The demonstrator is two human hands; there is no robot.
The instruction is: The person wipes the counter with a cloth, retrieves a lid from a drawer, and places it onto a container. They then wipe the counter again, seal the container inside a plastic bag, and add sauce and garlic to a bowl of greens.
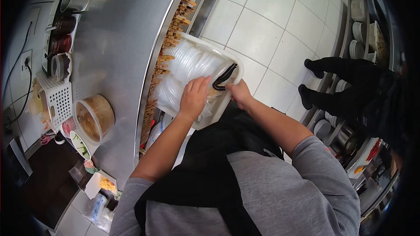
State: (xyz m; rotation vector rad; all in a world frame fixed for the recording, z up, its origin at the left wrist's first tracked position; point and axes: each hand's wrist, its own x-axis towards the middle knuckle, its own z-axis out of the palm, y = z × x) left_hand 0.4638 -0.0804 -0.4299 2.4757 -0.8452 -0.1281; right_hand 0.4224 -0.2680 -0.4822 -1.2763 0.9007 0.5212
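Note:
A white plastic basket (237,78) is pulled out beneath the steel counter, with rows of stacked clear plastic lids (192,61) inside. My left hand (194,97) lies over the basket on the lids, its fingers stretched forward and close together; whether it pinches anything is hidden. At the basket's right rim is my right hand (239,93), fingers curled round the edge beside a black curved object (225,77) that lies in the basket's corner. Wooden clothespins (170,41) line the counter edge to the left of the basket.
On the steel counter (127,30) stand a round tub of brown food (94,118), a perforated white basket (59,100) and jars. Another person in black (350,87) stands at the right, by shelves with stacked plates (356,49). White floor tiles (262,22) lie between.

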